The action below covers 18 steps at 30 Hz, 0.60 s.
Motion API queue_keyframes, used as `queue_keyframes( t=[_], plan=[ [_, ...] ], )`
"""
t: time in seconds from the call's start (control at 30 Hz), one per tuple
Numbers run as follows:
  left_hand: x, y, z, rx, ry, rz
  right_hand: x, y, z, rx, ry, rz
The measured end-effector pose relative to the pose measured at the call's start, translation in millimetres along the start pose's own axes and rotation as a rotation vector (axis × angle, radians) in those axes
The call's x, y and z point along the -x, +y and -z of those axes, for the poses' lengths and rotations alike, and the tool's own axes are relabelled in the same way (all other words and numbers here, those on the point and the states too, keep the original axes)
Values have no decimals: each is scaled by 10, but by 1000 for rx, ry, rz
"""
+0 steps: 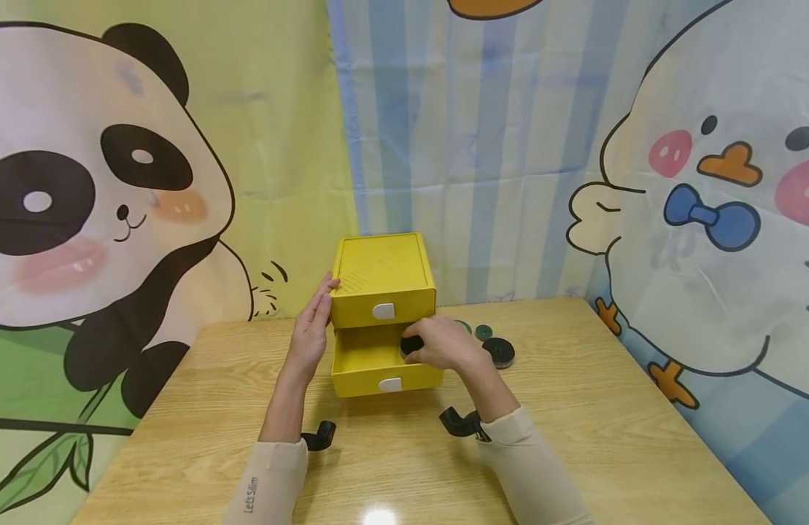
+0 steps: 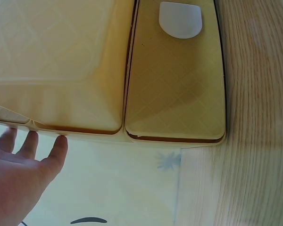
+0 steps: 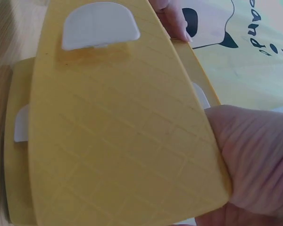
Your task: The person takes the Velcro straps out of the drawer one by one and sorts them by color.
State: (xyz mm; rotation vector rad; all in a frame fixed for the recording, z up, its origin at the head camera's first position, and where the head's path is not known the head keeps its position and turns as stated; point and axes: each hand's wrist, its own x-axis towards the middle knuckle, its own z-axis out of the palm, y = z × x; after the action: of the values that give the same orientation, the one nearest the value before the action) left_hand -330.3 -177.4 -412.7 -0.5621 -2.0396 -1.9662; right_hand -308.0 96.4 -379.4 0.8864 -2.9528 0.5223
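A yellow drawer cabinet [image 1: 383, 262] has its middle drawer [image 1: 354, 384] pulled out. My left hand [image 1: 310, 328] rests against the cabinet's left side, its fingers straight; in the left wrist view the fingertips touch the side edge. Inside the pulled-out drawer, at its right end, my right hand [image 1: 443, 341] pinches a black round disc [image 1: 412, 344] between thumb and fingers. The right wrist view has the drawer front [image 3: 113, 132] with its white handle [image 3: 101, 26], the right hand's palm side at the drawer edge, and the disc hidden.
Right of the cabinet lie another black disc [image 1: 499, 352] with a centre hole and a small green disc [image 1: 484, 332]. More green [image 1: 465, 325] shows behind the right hand. The bottom drawer [image 2: 179, 89] is closed. A cartoon-printed curtain [image 1: 437, 146] hangs behind the wooden table [image 1: 594, 408].
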Motion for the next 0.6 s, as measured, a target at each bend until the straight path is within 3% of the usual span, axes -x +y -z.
queue_keyframes(
  t=[0.27, 0.6],
  plan=[
    [-8, -3, 0, 2, 3, -16, -44, -39, 35, 92, -19, 6],
    [-2, 14, -3, -6, 5, -5, -49, -73, 35, 97, -39, 19]
  ],
)
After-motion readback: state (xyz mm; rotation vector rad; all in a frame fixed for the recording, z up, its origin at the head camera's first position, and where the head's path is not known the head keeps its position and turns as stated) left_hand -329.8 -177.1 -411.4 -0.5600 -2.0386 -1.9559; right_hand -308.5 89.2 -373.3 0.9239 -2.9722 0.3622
